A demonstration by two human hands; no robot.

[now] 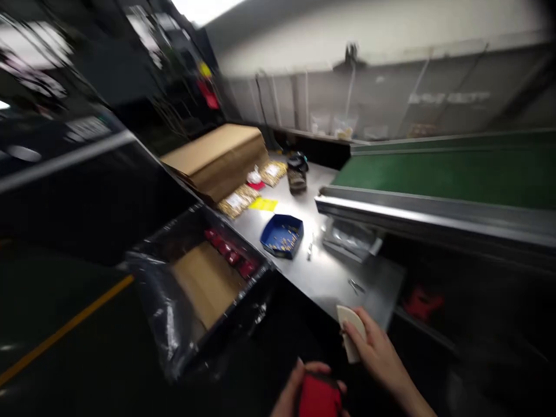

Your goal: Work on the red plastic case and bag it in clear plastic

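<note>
At the bottom of the view my left hand (289, 397) is wrapped round a red object with a black edge (319, 399); its lower part is cut off by the frame, so its kind is unclear. Just up and to the right, my right hand (380, 344) pinches a flat cream-coloured piece (351, 317) with one rounded side, held near the metal table's front edge. The two held things are apart. Nearest to my right hand on the table is a small metal tool (356, 286), blurred. A blue tray (287, 253) with small brass-coloured bits lies further back.
Left of the metal table (319, 275) stands a bin lined with black plastic (169, 313), with cardboard and several red items (232, 256) inside. Bagged parts (238, 200), a cardboard box (221, 153) and a dark jar (297, 176) stand behind. A green conveyor (452, 174) runs right.
</note>
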